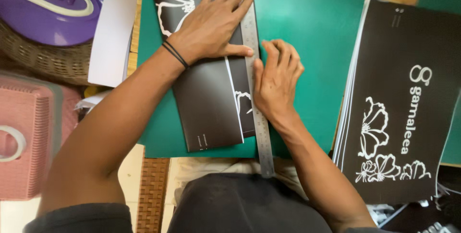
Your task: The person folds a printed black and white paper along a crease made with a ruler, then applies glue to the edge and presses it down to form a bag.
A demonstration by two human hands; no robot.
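Note:
My left hand [213, 24] lies flat, fingers spread, on a black printed sheet [206, 103] with white flower outlines, pressing a long steel ruler [257, 113] along the sheet's right side. A black band circles that wrist. My right hand [277, 82] rests beside the ruler's right edge with fingers curled; whether it holds a small tool is hidden. Sheet and ruler lie on a green cutting mat [307, 17]. The ruler's near end overhangs the mat toward my lap.
A stack of black printed sheets [403, 103] with white flowers lies at the right. At the left stand a purple lidded object in a wicker basket [43, 55], a white paper [113, 29] and a pink box [29, 137].

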